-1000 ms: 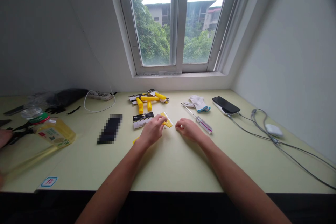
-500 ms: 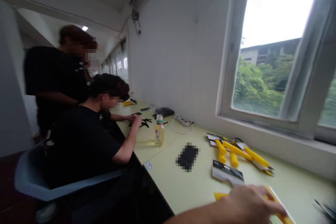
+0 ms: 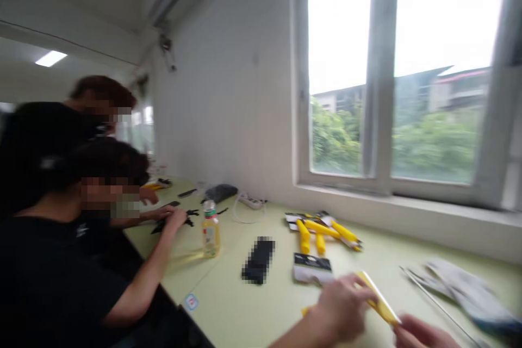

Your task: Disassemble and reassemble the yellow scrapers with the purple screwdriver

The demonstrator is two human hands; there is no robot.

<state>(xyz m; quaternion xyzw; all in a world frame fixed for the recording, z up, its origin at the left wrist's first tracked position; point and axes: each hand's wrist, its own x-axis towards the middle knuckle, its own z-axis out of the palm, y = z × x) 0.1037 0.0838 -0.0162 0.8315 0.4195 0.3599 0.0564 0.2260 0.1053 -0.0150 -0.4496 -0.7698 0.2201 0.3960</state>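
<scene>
My left hand [image 3: 345,304] is closed around the upper end of a flat yellow strip with a white edge [image 3: 379,298]. Its lower end meets the fingertips of my right hand [image 3: 424,333], which is partly cut off by the bottom edge of the view and looks pinched on it. Motion blur hides the strip's exact kind. Just beyond my left hand lies a black-and-grey card [image 3: 313,269]. Part of another yellow piece [image 3: 308,311] shows behind my left wrist. Farther back is a pile of yellow-handled items [image 3: 322,231] with black-and-white cards.
A blurred dark phone-like object [image 3: 259,261] and a bottle of yellow liquid [image 3: 210,234] are on the pale green table [image 3: 228,304]. Whitish gloves [image 3: 468,288] and a thin rod [image 3: 440,304] lie at right. One co-worker [image 3: 53,261] sits at left, another person [image 3: 44,125] behind.
The view has swung right, bringing the gloves and my right hand into sight. My left hand still holds the yellow strip, with my right hand now at its lower end.
</scene>
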